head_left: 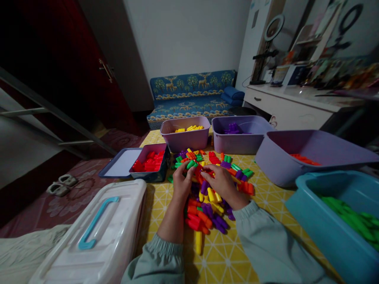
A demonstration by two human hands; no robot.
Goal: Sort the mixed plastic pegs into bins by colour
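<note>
A mixed heap of tube-like plastic toy pieces (211, 195) in red, orange, yellow, green and purple lies on the yellow patterned tablecloth (227, 256). Over the heap's far half, my left hand (182, 181) has its fingers curled round a green plastic piece (191, 164). Close beside it, my right hand (220, 181) is closed, thumb against fingers, with a red plastic piece (209, 172) showing between them. Fingers partly hide how firmly each piece is held. A lone yellow piece (198, 242) lies at the heap's near edge.
Behind the heap stand a pink bin (186, 140) with yellow pieces and a purple bin (237, 142) with purple ones. On the right are a lilac bin (275, 165) and a teal bin (322, 221). At left sit a red-filled box (149, 176) and a white lidded box (115, 236).
</note>
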